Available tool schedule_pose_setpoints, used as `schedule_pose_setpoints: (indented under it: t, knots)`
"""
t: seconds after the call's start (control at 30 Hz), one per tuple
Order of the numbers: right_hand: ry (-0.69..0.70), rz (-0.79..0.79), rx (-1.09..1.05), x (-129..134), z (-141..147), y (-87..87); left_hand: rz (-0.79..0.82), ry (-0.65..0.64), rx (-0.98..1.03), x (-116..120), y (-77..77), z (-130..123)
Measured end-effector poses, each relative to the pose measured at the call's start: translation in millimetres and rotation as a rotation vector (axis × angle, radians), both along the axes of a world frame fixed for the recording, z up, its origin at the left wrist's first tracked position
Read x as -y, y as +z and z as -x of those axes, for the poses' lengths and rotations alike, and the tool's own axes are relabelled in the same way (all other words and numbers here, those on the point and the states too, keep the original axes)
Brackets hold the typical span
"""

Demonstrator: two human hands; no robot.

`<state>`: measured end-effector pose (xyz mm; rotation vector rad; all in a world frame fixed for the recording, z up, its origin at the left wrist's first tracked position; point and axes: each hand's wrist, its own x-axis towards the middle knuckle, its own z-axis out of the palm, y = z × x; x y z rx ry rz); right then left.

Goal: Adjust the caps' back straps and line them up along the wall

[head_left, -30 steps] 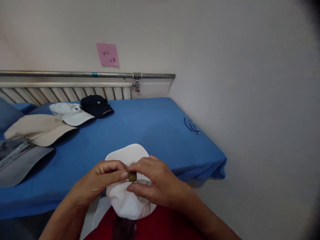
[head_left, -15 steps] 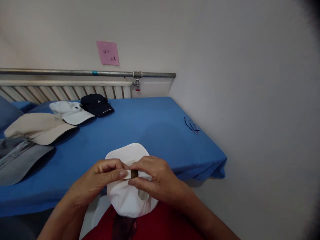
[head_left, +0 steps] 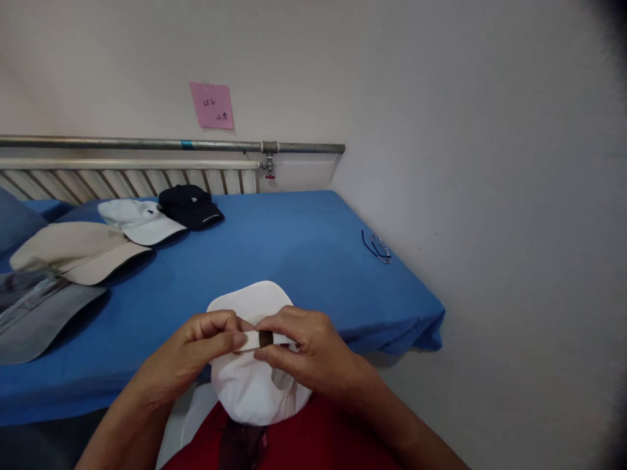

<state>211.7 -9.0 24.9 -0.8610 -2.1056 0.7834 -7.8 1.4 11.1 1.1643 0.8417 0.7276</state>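
A white baseball cap (head_left: 245,390) rests against my lap, its brim pointing toward the bed. Across its back opening runs a white strap (head_left: 250,341) with a dark brass-coloured buckle (head_left: 265,338). My left hand (head_left: 196,346) pinches the strap between thumb and forefinger, just left of the buckle. On the other side, my right hand (head_left: 306,343) grips the buckle by its top and bottom edges, thumb below and forefinger above. Part of the strap to the right is hidden behind my right fingers.
Several caps lie on the blue-sheeted bed (head_left: 294,241): navy (head_left: 189,205), pale (head_left: 147,219), beige (head_left: 83,245) and grey (head_left: 53,320). Eyeglasses (head_left: 377,247) lie near its right edge. Behind stand a radiator (head_left: 127,179) and a metal pipe (head_left: 127,142); a pink note (head_left: 212,106) hangs above.
The buckle has shifted slightly right, away from my left fingertips, and more strap shows between them. My grips look the same.
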Motion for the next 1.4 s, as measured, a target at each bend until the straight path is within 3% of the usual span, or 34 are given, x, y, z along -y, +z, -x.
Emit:
schedule_pose_setpoints:
  t: [0.23,0.37,0.43,0.57,0.7,0.97,1.03,1.13,1.4]
  knots:
    - [-0.025,-0.002,0.003,-1,0,-1.8,0.016,0.055,0.014,-4,4.2,-2]
    - [-0.025,0.054,-0.036,0,0,-2.0,0.064,-0.069,-0.050,-4,6.9,0]
    - [-0.029,0.120,-0.074,0,-1,-0.7,0.088,-0.113,-0.065,-3,6.7,0]
    - [-0.032,0.319,-0.138,0,-7,4.1,0.089,-0.081,-0.080,0,8.8,-5]
    - [0.019,0.417,-0.123,0,-12,6.7,0.028,-0.088,-0.131,2,16.4,-15]
    - [0.053,0.389,-0.165,3,-13,3.7,-0.120,-0.175,-0.210,8,24.9,-19]
    - [0.050,0.393,-0.176,3,-13,3.0,-0.147,-0.144,-0.223,8,24.6,-19]
    - [0.054,0.419,-0.191,2,-12,1.6,-0.137,-0.073,-0.201,6,22.3,-19]
    - [0.062,0.371,-0.211,5,-11,-2.8,-0.174,-0.163,-0.215,8,25.7,-18]
